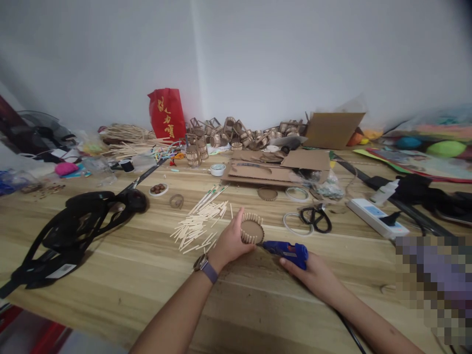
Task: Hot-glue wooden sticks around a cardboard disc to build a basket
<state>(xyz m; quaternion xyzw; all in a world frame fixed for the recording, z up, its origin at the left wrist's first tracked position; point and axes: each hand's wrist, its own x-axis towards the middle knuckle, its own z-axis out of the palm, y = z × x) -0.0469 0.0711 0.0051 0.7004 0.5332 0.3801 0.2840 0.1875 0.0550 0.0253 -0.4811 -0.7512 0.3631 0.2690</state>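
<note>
A round cardboard base with short sticks standing around its rim is at the middle of the table. My left hand, with a watch on the wrist, holds its left side between thumb and fingers. In my right hand is a blue glue gun, its nozzle pointing left at the near right edge of the base. Whether the nozzle touches it, I cannot tell. Left of my left hand lies a loose pile of pale short sticks.
Scissors and a white ring lie beyond the glue gun. A power strip is at the right, a black strapped device at the left. Cardboard sheets, small stick baskets and a red bag stand further back.
</note>
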